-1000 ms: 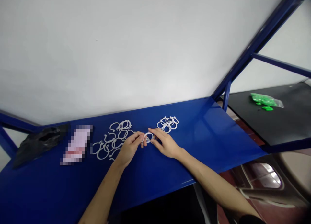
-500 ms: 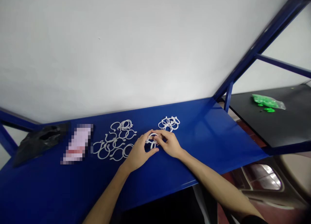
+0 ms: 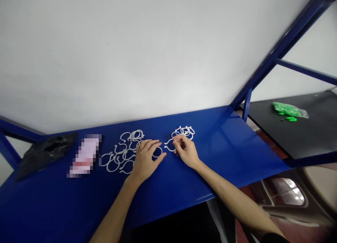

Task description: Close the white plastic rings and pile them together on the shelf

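Between the thumb and fingers of my right hand (image 3: 186,151) is a white plastic shower curtain ring (image 3: 170,150), its opened ends pointing left. My left hand (image 3: 147,155) is spread with fingers apart, palm down at the right side of a loose group of open white rings (image 3: 113,164). One more white ring (image 3: 157,156) shows between its thumb and fingers; whether they touch it I cannot tell. Part of the group is hidden under this hand. Just beyond my right hand lies a smaller cluster of white rings (image 3: 185,130), which overlap one another.
The rings lie on a blue metal table (image 3: 223,137) against a white wall. At the left are a blurred pink packet (image 3: 85,153) and a black plastic bag (image 3: 43,155). A clear bag of green pieces (image 3: 288,109) rests on a black table (image 3: 279,134) at the right.
My hands, close together around a ring before, have moved apart. The left has gone left and spread its fingers; the right now holds an open ring alone.
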The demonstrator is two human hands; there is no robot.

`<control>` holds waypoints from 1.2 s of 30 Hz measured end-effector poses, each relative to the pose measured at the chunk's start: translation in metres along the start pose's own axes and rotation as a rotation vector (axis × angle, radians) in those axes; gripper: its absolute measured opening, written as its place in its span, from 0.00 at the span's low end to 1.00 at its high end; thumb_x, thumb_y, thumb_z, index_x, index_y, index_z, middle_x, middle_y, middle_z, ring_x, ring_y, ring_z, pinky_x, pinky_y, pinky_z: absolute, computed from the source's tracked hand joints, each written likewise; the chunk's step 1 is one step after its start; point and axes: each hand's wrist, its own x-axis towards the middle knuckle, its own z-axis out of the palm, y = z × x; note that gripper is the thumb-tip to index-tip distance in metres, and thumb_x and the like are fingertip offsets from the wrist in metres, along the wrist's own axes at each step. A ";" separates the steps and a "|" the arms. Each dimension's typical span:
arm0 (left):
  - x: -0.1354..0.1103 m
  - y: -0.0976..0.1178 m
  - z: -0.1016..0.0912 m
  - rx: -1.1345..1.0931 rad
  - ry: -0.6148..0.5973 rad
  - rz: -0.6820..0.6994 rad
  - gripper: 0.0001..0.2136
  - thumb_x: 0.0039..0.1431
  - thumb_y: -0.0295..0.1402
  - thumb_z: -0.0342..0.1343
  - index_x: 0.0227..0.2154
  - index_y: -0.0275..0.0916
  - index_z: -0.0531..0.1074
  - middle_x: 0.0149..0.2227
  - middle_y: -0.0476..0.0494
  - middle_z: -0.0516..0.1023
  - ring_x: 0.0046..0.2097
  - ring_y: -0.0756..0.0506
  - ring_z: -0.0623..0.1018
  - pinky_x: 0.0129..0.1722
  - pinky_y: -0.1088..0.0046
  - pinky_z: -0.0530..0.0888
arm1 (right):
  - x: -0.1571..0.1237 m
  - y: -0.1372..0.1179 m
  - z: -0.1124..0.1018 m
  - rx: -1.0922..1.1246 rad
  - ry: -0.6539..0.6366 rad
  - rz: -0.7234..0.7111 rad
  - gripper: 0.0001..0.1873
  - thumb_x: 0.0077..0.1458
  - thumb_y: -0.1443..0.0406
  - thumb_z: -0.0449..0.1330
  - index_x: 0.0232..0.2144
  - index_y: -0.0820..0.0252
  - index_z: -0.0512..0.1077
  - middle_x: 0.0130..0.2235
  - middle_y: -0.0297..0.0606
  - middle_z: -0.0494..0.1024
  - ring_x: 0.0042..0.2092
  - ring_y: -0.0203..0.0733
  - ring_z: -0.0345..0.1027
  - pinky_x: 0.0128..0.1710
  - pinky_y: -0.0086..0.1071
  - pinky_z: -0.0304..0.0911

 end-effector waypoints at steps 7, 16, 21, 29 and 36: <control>0.000 0.004 0.005 -0.284 -0.012 -0.188 0.11 0.65 0.41 0.54 0.40 0.45 0.80 0.42 0.45 0.82 0.45 0.43 0.80 0.49 0.62 0.74 | -0.009 0.002 0.009 -0.027 -0.103 -0.047 0.08 0.65 0.58 0.58 0.41 0.56 0.66 0.27 0.31 0.76 0.26 0.37 0.75 0.28 0.29 0.69; -0.003 0.007 0.005 -0.462 0.034 -0.326 0.12 0.63 0.37 0.57 0.47 0.45 0.77 0.41 0.48 0.85 0.44 0.44 0.84 0.49 0.67 0.78 | -0.011 -0.005 0.008 -0.135 -0.175 -0.332 0.09 0.68 0.62 0.56 0.43 0.58 0.75 0.39 0.39 0.82 0.37 0.38 0.77 0.39 0.30 0.70; -0.010 0.008 0.010 -0.303 0.147 -0.110 0.10 0.65 0.30 0.55 0.46 0.46 0.77 0.40 0.51 0.85 0.42 0.47 0.85 0.45 0.72 0.79 | -0.014 -0.009 0.002 -0.172 -0.255 -0.375 0.09 0.69 0.64 0.54 0.41 0.58 0.75 0.36 0.39 0.80 0.35 0.38 0.75 0.38 0.30 0.70; -0.008 0.010 0.016 -0.102 0.109 0.048 0.20 0.67 0.34 0.54 0.61 0.41 0.63 0.42 0.46 0.84 0.46 0.44 0.82 0.48 0.65 0.78 | -0.003 -0.004 -0.005 -0.310 -0.175 -0.440 0.10 0.68 0.65 0.54 0.46 0.56 0.75 0.41 0.42 0.76 0.41 0.40 0.73 0.41 0.33 0.71; -0.008 0.009 0.010 0.262 0.009 0.106 0.12 0.63 0.40 0.58 0.43 0.38 0.75 0.44 0.38 0.78 0.46 0.37 0.75 0.46 0.56 0.73 | 0.020 0.010 -0.037 -0.591 0.220 -0.208 0.10 0.66 0.62 0.57 0.46 0.57 0.75 0.38 0.38 0.75 0.28 0.36 0.66 0.33 0.33 0.67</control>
